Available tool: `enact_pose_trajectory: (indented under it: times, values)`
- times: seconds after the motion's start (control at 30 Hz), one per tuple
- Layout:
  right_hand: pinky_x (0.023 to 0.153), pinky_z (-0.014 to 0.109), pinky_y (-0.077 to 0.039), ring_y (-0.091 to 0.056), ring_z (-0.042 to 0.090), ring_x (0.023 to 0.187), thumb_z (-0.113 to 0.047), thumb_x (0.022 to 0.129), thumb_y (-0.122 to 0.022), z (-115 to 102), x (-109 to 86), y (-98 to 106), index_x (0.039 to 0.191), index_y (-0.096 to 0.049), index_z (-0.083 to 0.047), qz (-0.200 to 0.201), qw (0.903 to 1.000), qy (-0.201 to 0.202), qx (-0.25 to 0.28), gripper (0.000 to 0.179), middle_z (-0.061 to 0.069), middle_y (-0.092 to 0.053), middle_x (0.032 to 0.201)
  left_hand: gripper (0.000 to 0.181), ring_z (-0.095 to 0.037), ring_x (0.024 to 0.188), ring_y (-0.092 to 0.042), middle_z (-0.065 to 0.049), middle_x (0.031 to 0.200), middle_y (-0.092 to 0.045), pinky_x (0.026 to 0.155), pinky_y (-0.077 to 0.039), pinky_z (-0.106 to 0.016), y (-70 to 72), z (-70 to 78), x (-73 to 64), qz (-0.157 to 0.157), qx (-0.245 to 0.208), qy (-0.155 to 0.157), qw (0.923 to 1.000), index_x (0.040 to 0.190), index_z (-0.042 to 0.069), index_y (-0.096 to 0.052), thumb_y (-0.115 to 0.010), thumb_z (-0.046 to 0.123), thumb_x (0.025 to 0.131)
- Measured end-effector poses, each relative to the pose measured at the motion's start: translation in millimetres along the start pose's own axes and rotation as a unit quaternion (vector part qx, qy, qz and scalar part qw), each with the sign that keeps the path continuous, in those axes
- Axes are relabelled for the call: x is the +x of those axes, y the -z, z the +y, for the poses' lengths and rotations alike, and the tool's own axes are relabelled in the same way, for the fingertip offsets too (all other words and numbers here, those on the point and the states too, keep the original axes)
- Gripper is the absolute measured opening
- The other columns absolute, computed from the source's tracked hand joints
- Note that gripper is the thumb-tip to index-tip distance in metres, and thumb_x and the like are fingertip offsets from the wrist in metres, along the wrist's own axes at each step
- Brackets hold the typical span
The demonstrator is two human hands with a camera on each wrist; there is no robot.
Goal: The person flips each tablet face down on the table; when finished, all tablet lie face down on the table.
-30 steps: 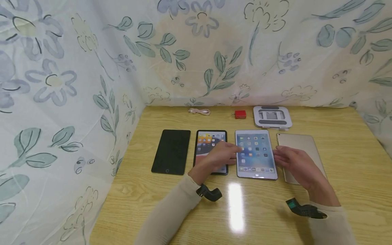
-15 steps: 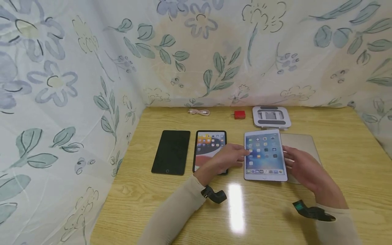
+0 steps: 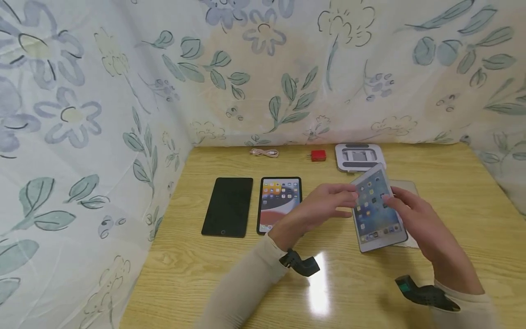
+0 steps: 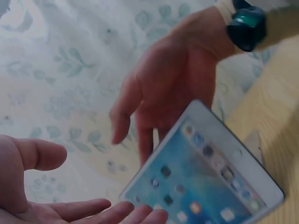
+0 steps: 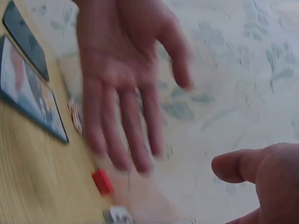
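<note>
While the right hand (image 3: pixel 421 221) holds the white tablet (image 3: pixel 375 214) by its right side, fingers behind it and thumb over the lit screen, the left hand (image 3: pixel 322 205) lies just beside the opposite edge, fingers straight and slightly apart; whether they touch it I cannot tell. Tilted over the gold tablet (image 3: pixel 406 184), the white one runs lengthwise away from the person, its bottom icon row nearest and its far end leaning left, overlapping the near edge of the stand (image 3: pixel 360 164) in the head view. Leftward lie a dark-framed tablet (image 3: pixel 279 196) and a black tablet (image 3: pixel 227 208), wood showing between them. Near the far edge of the tabletop (image 3: pixel 181 274), below flowered cloth (image 3: pixel 255 105), sit a red plug (image 3: pixel 318 156) and a bundled cable (image 3: pixel 264 152)
</note>
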State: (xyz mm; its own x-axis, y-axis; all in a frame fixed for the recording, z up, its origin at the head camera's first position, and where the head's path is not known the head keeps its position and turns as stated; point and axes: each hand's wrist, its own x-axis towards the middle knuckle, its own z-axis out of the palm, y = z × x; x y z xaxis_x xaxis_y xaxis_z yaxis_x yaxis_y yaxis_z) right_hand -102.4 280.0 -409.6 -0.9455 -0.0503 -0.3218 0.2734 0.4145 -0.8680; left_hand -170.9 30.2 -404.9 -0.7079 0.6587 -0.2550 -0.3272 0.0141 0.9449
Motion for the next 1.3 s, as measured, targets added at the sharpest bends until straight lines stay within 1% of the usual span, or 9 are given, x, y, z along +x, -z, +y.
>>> enact_pose_trajectory:
  times: [0.1,0.2,0.27,0.37,0.5,0.63,0.8,0.93,1.3]
  values:
    - [0.113,0.075,-0.043,-0.043,0.055,0.145,-0.050,0.119,-0.038,-13.3,-0.6,-16.6,0.176,-0.011,-0.005,-0.006,0.9995,0.026,-0.016,0.077,0.035,-0.030,0.171,0.050,-0.035,0.143,-0.062,-0.016,0.155,-0.063,0.107,-0.063,-0.042,-2.3,5.3,-2.9,-0.009,-0.005,-0.001,0.9999,0.159,0.002,-0.054,-0.061,0.023,0.113]
    - [0.107,0.052,-0.056,-0.049,0.048,0.143,-0.047,0.119,-0.040,-20.4,0.8,-28.5,0.176,-0.019,-0.007,-0.027,0.9980,0.055,-0.018,0.072,0.031,-0.033,0.171,0.051,-0.029,0.139,-0.065,-0.011,0.152,-0.066,0.103,-0.064,-0.046,-0.7,6.0,-6.8,-0.003,-0.011,0.000,0.9999,0.160,0.004,-0.054,-0.061,0.024,0.113]
    - [0.099,0.035,-0.059,-0.051,0.043,0.141,-0.046,0.120,-0.040,-21.6,2.6,-33.4,0.174,-0.024,-0.007,-0.043,0.9965,0.069,-0.017,0.069,0.028,-0.036,0.171,0.052,-0.027,0.138,-0.065,-0.008,0.151,-0.066,0.100,-0.066,-0.047,2.3,4.1,-9.6,0.009,-0.012,0.003,0.9999,0.160,0.006,-0.054,-0.062,0.026,0.113]
    - [0.096,0.024,-0.060,-0.053,0.042,0.142,-0.046,0.120,-0.040,-17.8,7.3,-36.6,0.172,-0.029,-0.005,-0.062,0.9955,0.072,-0.001,0.068,0.028,-0.038,0.171,0.054,-0.034,0.142,-0.062,-0.012,0.153,-0.064,0.097,-0.067,-0.050,10.5,-0.3,-14.8,0.030,-0.021,0.011,0.9993,0.161,0.005,-0.052,-0.062,0.028,0.113]
    - [0.108,0.042,-0.062,-0.048,0.054,0.149,-0.050,0.119,-0.040,-4.9,17.5,-38.3,0.172,-0.023,0.003,-0.074,0.9964,0.036,0.018,0.077,0.034,-0.031,0.173,0.052,-0.040,0.142,-0.060,-0.016,0.154,-0.062,0.094,-0.067,-0.050,27.3,-10.7,-22.1,0.057,-0.041,0.019,0.9973,0.158,0.003,-0.055,-0.058,0.030,0.114]
    - [0.114,0.058,-0.056,-0.036,0.059,0.155,-0.052,0.119,-0.038,10.9,28.1,-38.4,0.171,-0.019,0.009,-0.088,0.9957,0.008,0.025,0.082,0.037,-0.023,0.175,0.048,-0.036,0.138,-0.062,-0.014,0.153,-0.060,0.091,-0.066,-0.048,41.4,-21.7,-25.0,0.076,-0.061,0.029,0.9948,0.152,-0.002,-0.059,-0.054,0.029,0.115]
    - [0.118,0.061,-0.052,-0.032,0.058,0.156,-0.052,0.119,-0.037,18.8,35.0,-39.9,0.169,-0.022,0.010,-0.094,0.9951,0.011,0.029,0.081,0.036,-0.021,0.176,0.050,-0.036,0.138,-0.061,-0.015,0.152,-0.059,0.101,-0.062,-0.056,49.3,-29.1,-24.7,0.099,-0.072,0.044,0.9915,0.153,-0.003,-0.054,-0.054,0.029,0.115]
    - [0.121,0.064,-0.048,-0.032,0.057,0.157,-0.050,0.120,-0.037,20.5,36.5,-40.5,0.169,-0.023,0.011,-0.093,0.9952,0.013,0.028,0.080,0.036,-0.022,0.175,0.051,-0.038,0.140,-0.061,-0.017,0.154,-0.059,0.108,-0.058,-0.061,52.3,-33.9,-21.9,0.103,-0.071,0.052,0.9908,0.154,-0.003,-0.052,-0.054,0.029,0.115]
    - [0.127,0.069,-0.035,-0.029,0.056,0.160,-0.052,0.119,-0.036,21.2,40.3,-37.0,0.170,-0.021,0.009,-0.087,0.9961,-0.011,0.014,0.082,0.036,-0.023,0.175,0.054,-0.038,0.141,-0.061,-0.017,0.160,-0.053,0.112,-0.056,-0.063,48.1,-41.0,-11.7,0.119,-0.072,0.058,0.9886,0.156,-0.006,-0.051,-0.056,0.026,0.113]
